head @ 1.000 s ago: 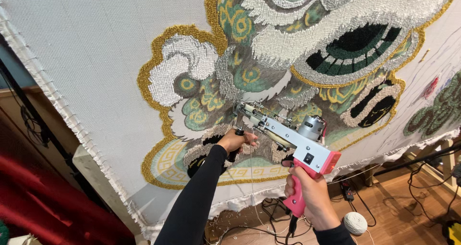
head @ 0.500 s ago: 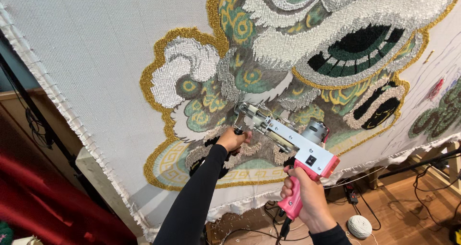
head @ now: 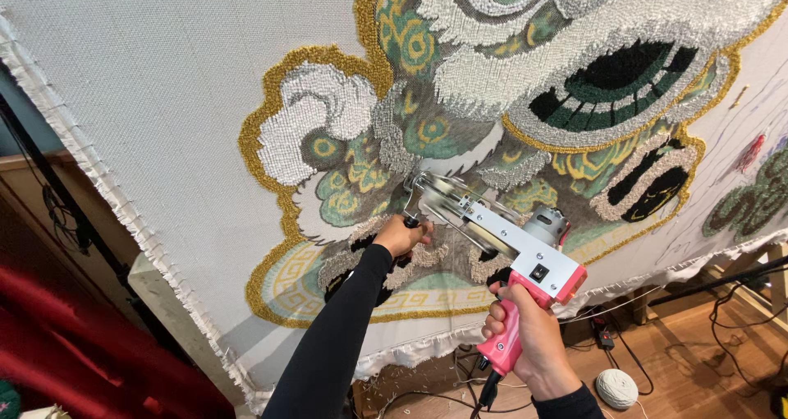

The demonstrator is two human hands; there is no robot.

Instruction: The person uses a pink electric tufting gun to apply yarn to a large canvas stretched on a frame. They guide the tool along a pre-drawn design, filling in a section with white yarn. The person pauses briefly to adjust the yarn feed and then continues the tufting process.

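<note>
A pink and silver tufting gun [head: 501, 234] points its nose against a stretched white cloth [head: 148, 91] bearing a tufted lion-like design [head: 509, 107] in white, green, gold and black. My right hand [head: 525, 341] is closed around the gun's pink rear handle. My left hand [head: 400, 235], in a black sleeve, grips the gun's front handle close to the cloth. The gun's tip sits at the lower part of the design, among grey and beige tufts.
A ball of white yarn [head: 616, 388] lies on the wooden floor at lower right, among black cables [head: 739, 337]. A dark frame bar [head: 49, 181] runs down the cloth's left edge. Red fabric [head: 82, 345] fills the lower left corner.
The view and both hands have shifted slightly; the gun stays pressed to the cloth at about the same spot on the design.
</note>
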